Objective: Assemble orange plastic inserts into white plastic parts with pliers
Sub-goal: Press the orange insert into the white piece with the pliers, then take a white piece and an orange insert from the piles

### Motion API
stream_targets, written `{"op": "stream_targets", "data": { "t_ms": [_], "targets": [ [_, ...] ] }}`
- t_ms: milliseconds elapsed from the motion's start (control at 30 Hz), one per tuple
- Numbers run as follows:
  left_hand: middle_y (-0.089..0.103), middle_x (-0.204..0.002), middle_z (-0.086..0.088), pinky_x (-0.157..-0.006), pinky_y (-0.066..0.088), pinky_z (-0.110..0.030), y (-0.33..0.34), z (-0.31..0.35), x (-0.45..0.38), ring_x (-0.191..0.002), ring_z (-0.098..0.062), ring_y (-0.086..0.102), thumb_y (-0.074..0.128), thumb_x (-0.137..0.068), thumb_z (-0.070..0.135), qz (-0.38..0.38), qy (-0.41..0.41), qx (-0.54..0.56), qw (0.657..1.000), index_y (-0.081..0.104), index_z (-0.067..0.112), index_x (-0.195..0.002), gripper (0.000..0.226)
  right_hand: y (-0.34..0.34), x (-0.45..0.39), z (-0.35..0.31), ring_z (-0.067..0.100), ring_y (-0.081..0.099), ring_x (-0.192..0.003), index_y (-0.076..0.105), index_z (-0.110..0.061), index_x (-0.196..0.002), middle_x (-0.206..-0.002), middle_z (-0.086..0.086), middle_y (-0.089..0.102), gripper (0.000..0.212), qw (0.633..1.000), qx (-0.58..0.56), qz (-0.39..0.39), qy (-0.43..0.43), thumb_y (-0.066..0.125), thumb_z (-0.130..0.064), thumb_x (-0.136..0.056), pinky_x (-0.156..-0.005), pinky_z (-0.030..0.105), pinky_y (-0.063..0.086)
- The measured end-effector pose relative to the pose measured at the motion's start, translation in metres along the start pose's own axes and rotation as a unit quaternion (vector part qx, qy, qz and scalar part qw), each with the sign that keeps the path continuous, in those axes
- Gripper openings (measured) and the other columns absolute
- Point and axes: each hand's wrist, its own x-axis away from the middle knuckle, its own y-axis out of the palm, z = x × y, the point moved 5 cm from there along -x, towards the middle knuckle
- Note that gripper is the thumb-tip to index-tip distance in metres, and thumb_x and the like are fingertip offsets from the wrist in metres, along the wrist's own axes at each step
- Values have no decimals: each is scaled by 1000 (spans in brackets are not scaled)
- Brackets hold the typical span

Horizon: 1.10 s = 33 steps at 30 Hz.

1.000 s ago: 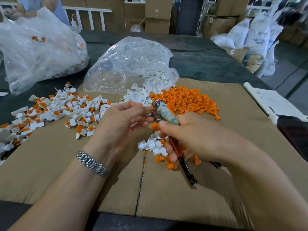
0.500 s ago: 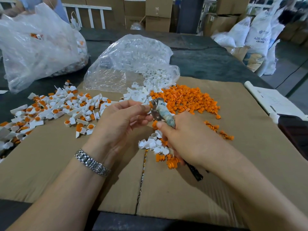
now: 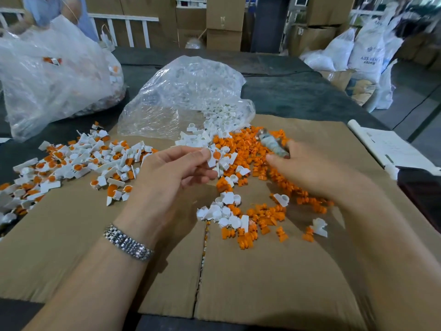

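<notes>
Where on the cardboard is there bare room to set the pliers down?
Free: the near cardboard between the forearms, below the loose orange inserts, and the far right corner beside the white sheet. Crowded: the finished parts on the left and the middle around both hands.

Your right hand [image 3: 307, 170] is motion-blurred and covers the handles of the pliers [image 3: 272, 144], so its grip can't be read clearly. Beside the pliers, the heaped orange inserts [image 3: 250, 149] blur together.
</notes>
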Motion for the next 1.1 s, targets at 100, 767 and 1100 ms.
{"op": "stream_targets", "data": {
  "t_ms": [100,767,1100],
  "targets": [
    [74,-77,-10,-63,58,-21,-1,0,-3,-74,-25,75,83,-71,22,3,8,-30,1000,81,16,-75,7,20,-19,8,30,57,-97,50,-13,-102,-109,11,54,42,998,62,-3,25,57,-55,-95,-85,45,51],
    [63,-97,19,-75,49,-21,-3,1,-10,-86,-1,59,69,-94,13,29,198,-523,829,71,30,-92,17,37,7,-31,11,52,-104,68,-35,-97,-100,-13,63,15,969,86,50,-225,70,-46,-89,-96,42,40],
    [60,-111,10,-88,52,-32,0,-13,-20,-103,-12,59,68,-96,32,4,203,-627,752,68,28,-117,22,47,0,-30,21,58,-96,66,-20,-92,-101,1,61,11,973,58,34,-222,70,-30,-93,-83,36,49]
  ]
}}
